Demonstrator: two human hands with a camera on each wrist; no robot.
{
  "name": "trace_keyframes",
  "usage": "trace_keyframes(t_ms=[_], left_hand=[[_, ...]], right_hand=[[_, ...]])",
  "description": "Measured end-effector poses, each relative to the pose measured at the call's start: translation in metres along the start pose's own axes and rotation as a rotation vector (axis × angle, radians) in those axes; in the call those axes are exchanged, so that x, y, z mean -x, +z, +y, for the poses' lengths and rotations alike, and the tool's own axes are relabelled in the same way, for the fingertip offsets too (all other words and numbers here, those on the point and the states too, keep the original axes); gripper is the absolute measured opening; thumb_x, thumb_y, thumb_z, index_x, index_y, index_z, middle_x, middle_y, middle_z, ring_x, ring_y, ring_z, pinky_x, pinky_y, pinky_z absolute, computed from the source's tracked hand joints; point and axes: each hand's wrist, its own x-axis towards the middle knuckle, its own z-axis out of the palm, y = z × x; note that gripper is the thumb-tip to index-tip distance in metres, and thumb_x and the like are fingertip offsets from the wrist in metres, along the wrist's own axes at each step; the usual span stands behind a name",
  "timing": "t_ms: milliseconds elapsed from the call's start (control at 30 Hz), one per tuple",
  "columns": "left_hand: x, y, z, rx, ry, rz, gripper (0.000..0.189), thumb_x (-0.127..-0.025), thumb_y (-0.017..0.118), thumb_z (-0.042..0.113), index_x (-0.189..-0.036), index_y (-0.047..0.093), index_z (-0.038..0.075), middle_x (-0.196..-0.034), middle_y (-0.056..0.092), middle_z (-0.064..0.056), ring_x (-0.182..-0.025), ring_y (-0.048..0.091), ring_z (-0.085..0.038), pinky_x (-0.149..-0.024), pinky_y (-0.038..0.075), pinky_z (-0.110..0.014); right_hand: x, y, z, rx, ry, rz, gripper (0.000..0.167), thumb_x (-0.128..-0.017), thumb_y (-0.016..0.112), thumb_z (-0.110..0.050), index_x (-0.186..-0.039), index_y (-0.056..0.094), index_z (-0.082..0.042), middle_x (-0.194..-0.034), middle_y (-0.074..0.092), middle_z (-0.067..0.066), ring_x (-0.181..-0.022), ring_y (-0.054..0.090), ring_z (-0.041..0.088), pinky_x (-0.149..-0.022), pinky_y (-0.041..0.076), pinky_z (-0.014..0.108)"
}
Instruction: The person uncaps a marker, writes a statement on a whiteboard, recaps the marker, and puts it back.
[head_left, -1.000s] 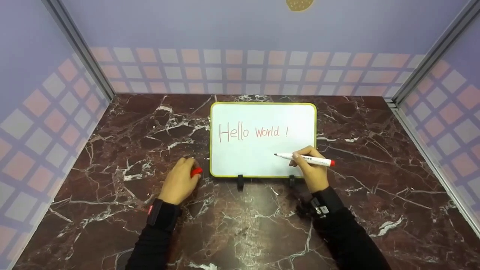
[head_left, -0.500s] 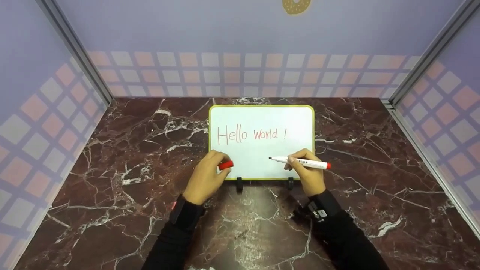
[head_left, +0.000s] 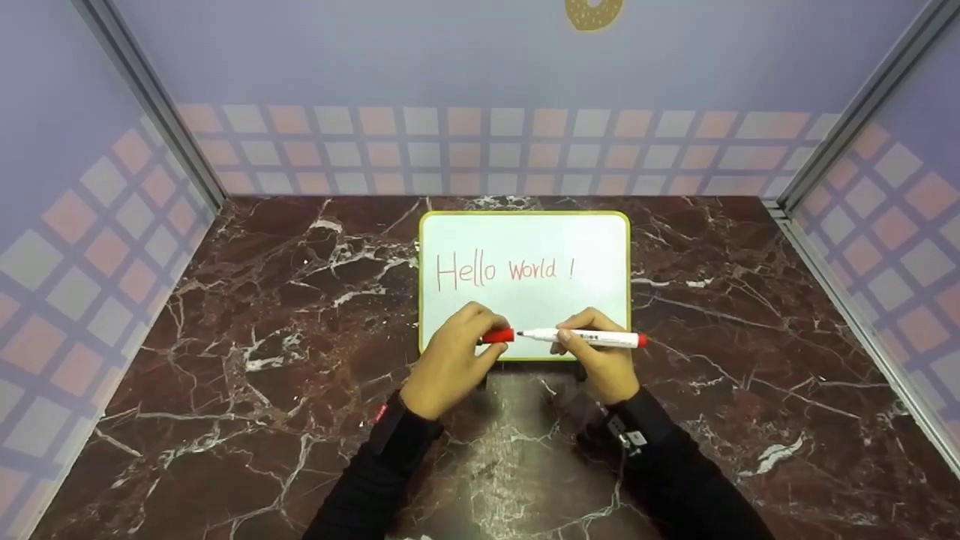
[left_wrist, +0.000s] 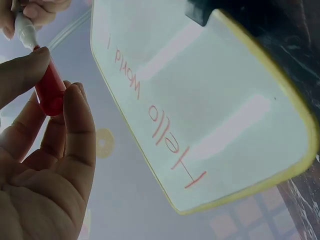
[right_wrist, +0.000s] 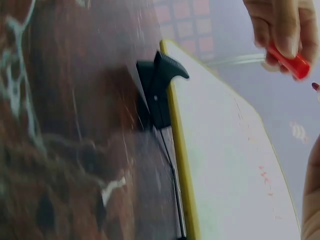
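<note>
Between thumb and fingers, my left hand (head_left: pixel 454 360) pinches a red marker cap (head_left: pixel 498 336), its open end toward the right. My right hand (head_left: pixel 600 356) grips a white marker (head_left: pixel 600 338) with a red end, its tip pointing left. Tip and cap mouth are nearly touching in the head view; in the left wrist view the tip is right at the cap (left_wrist: pixel 50 90). Both hands are in front of the lower part of a yellow-framed whiteboard (head_left: pixel 525 232) that reads "Hello world !" in red. The right wrist view shows the cap (right_wrist: pixel 290 61) in the left hand's fingers.
The whiteboard stands on black stand feet (right_wrist: pixel 162 85) at its lower edge. Beneath is a dark red marbled table (head_left: pixel 225 360). Patterned purple panels (head_left: pixel 480 75) enclose the table at the back and both sides.
My left hand has come from the table left of the board, moving right with the cap to the marker tip. My right hand has shifted slightly left and down with the marker.
</note>
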Motion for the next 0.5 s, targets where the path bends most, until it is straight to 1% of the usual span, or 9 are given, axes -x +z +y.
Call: trace_keyframes(t_ms=[67,167,300,367,433,500], left_hand=[[-0.0003,0.0016,0.0026,-0.003,0.015,-0.005,0.016,-0.085,0.074,0.01,-0.1,0.07,0.008,-0.099,0.065,-0.002,-0.093,0.063,-0.016,-0.088,0.054,-0.03],[-0.0002,0.0033,0.0048,-0.003,0.032,-0.006,0.016,-0.085,0.074,0.011,-0.1,0.07,0.008,-0.099,0.065,-0.002,-0.093,0.063,-0.015,-0.088,0.054,-0.03],[0.0014,0.0036,0.0073,0.019,0.032,-0.011,0.016,-0.085,0.074,0.012,-0.1,0.07,0.009,-0.098,0.065,-0.002,-0.092,0.063,-0.014,-0.086,0.054,-0.03],[0.0021,0.0037,0.0084,0.032,0.034,-0.023,0.016,-0.086,0.073,0.013,-0.101,0.071,0.01,-0.099,0.066,-0.001,-0.092,0.063,-0.014,-0.085,0.054,-0.03],[0.0027,0.004,0.0095,0.04,0.045,-0.034,0.016,-0.087,0.072,0.015,-0.103,0.071,0.011,-0.099,0.068,-0.001,-0.092,0.063,-0.014,-0.084,0.054,-0.03],[0.0029,0.0047,0.0101,0.039,0.069,-0.04,0.017,-0.089,0.07,0.017,-0.105,0.071,0.011,-0.099,0.069,0.0,-0.091,0.064,-0.014,-0.084,0.054,-0.03]], right_hand=[[0.0013,0.0027,0.0,-0.014,0.0,-0.014,0.021,-0.088,0.068,0.0,-0.085,0.056,0.017,-0.075,0.068,0.004,-0.065,0.066,0.013,-0.064,0.057,0.025],[0.0026,0.0051,-0.0001,-0.038,-0.007,-0.033,0.021,-0.088,0.067,0.001,-0.086,0.055,0.018,-0.076,0.067,0.004,-0.066,0.066,0.013,-0.064,0.058,0.025],[0.0035,0.0074,-0.0006,-0.054,-0.016,-0.055,0.01,-0.088,0.064,0.006,-0.087,0.059,0.014,-0.078,0.067,0.002,-0.067,0.065,0.011,-0.064,0.057,0.023],[0.0041,0.0085,-0.0009,-0.045,-0.013,-0.065,0.009,-0.088,0.064,0.006,-0.087,0.059,0.013,-0.077,0.067,0.001,-0.067,0.065,0.01,-0.063,0.056,0.022],[0.0048,0.0098,-0.0013,-0.031,-0.01,-0.075,0.005,-0.087,0.064,0.007,-0.088,0.061,0.011,-0.077,0.067,0.001,-0.067,0.064,0.01,-0.063,0.056,0.021],[0.0055,0.011,-0.0016,-0.018,-0.001,-0.081,0.002,-0.087,0.063,0.008,-0.089,0.063,0.007,-0.078,0.067,0.0,-0.068,0.064,0.009,-0.063,0.056,0.021]])
